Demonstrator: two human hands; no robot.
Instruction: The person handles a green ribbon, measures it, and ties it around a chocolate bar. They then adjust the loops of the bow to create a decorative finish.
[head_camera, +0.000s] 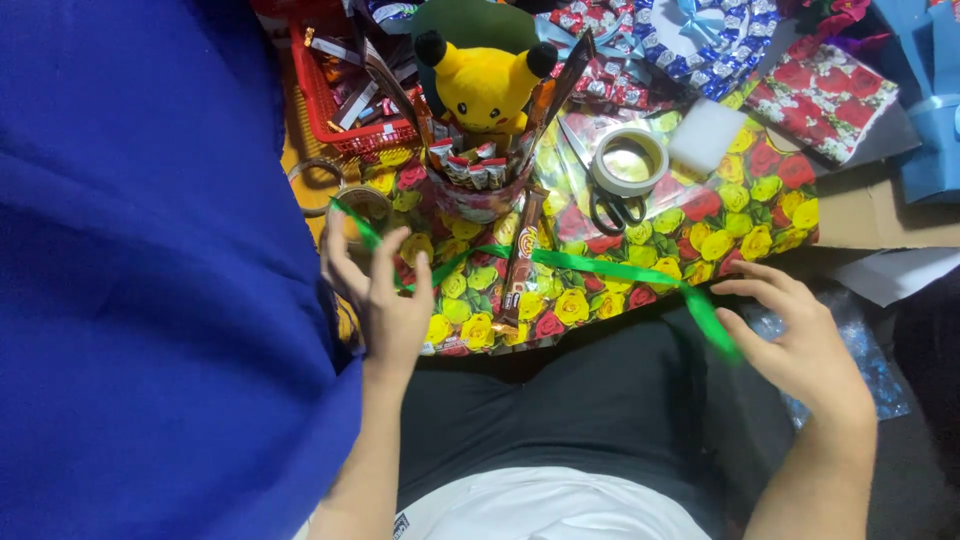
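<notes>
**Observer:** What are the hands doing from where you sit?

**Operator:** I see my left hand (385, 300) at lower centre-left, fingers spread and loosely curled round one end of the green ribbon (600, 270); my right hand (795, 340) at lower right pinches the other end between thumb and fingertips; so both are closed on the ribbon, the left more lightly.

**Observer:** Why stretched out like that?

**Operator:** I judge it is held taut so that it runs flat; it passes across the rose-patterned wrapping paper (740, 220), in front of the wrapped pot of snack bars (480, 185) in the upper middle; a chocolate bar (520, 265) lies on the paper beneath the ribbon's line.

**Observer:** And the plush?

**Operator:** The yellow plush toy (485, 85) sits upright at the top of the pot, bars fanned around it; I think that keeps it propped.

**Observer:** Room to move?

**Operator:** Tight above; the roll of tape (628, 160) and the scissors (610, 205) lie just right of the pot, a white foam block (705, 135) beside them; the red basket (335, 95) crowds the upper left; a blue sleeve (150, 270) blocks the whole left side. The paper's near edge ends just before my lap; open room is along the lower edge, between the hands.
</notes>
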